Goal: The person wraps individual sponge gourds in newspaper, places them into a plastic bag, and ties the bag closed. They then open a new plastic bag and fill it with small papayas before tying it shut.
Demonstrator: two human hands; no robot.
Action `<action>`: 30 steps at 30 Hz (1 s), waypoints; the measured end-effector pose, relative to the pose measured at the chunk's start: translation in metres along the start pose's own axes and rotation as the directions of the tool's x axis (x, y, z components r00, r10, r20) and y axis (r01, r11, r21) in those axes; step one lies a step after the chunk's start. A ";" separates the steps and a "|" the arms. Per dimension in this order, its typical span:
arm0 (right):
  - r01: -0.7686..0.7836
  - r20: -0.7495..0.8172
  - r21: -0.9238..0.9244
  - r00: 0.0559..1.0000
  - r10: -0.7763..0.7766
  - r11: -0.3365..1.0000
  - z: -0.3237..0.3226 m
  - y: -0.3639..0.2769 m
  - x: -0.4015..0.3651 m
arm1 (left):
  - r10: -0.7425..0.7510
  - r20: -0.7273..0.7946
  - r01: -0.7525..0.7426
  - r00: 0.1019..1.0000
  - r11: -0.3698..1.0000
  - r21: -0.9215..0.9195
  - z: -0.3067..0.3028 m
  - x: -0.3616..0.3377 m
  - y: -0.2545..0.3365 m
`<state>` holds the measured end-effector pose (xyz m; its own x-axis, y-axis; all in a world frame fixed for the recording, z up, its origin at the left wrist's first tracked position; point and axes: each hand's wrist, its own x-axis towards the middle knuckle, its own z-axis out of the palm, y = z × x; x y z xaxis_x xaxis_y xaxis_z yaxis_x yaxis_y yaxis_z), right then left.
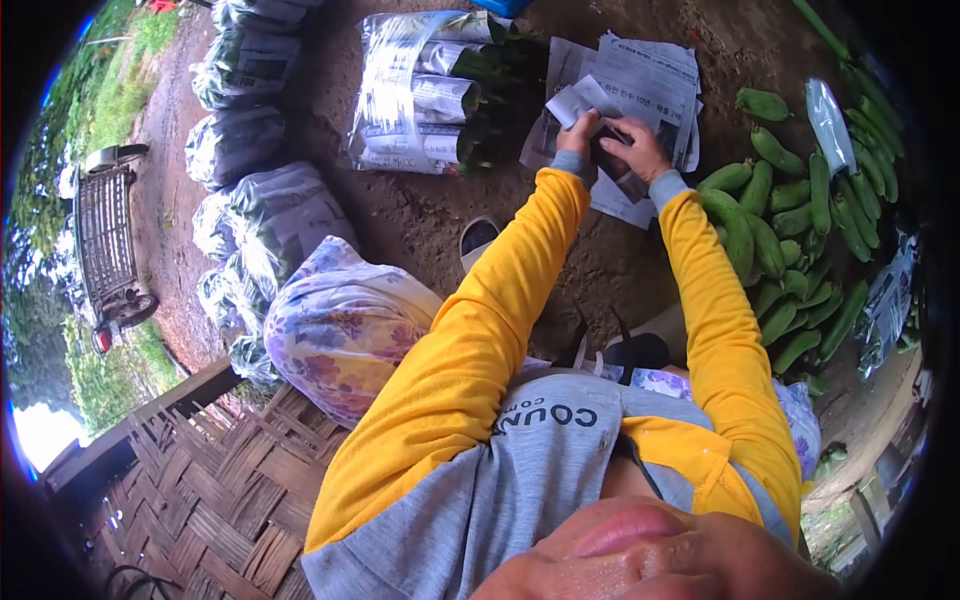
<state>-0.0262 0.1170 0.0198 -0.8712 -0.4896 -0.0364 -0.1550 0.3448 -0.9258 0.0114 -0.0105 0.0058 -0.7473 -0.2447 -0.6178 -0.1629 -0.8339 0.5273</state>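
My left hand [577, 134] pinches a folded piece of newspaper [580, 101] over a stack of printed sheets. My right hand [640, 150] is curled against the same folded paper, its thumb and fingers bent towards my left hand. Whether anything is wrapped inside the paper cannot be made out. Beneath both hands, loose newspaper sheets [655, 75] lie overlapping on the bare ground. Close by on the right is a heap of long green gourds [765, 240]. To the left sits a clear plastic pack of newspaper-wrapped vegetables [415, 95], green ends showing at its right side.
Several plastic-wrapped bundles [240, 135] line the ground at the left. A flowered cloth [350, 320] covers my knee. Clear plastic [888, 300] lies by the gourds at the right. A woven bamboo panel [220, 490] is at lower left, and a cart [108, 235] stands outside.
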 end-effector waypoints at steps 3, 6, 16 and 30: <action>0.142 -0.215 -0.454 0.941 -0.263 0.879 -0.005 -0.032 -0.003 | 0.094 -0.085 -0.081 0.992 0.987 0.140 0.014 -0.004 0.018; -0.023 -0.034 -0.100 0.999 0.020 0.995 -0.005 -0.069 0.000 | 0.302 -0.118 -0.258 0.946 0.920 0.294 0.033 -0.007 0.050; 0.081 -0.037 0.595 0.997 -0.073 0.800 0.006 -0.177 0.014 | -0.053 0.494 -0.457 0.868 0.305 0.835 0.057 -0.119 0.272; 0.057 0.213 0.090 0.974 -0.075 0.994 0.118 -0.149 0.017 | 0.629 0.286 -0.119 0.723 -0.294 0.948 -0.143 -0.032 0.243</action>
<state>0.0372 -0.0366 0.1129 -0.7380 -0.6733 -0.0456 -0.1622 0.2426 -0.9565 0.0881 -0.2759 0.0703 -0.8270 -0.5599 0.0511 -0.4742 0.7433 0.4718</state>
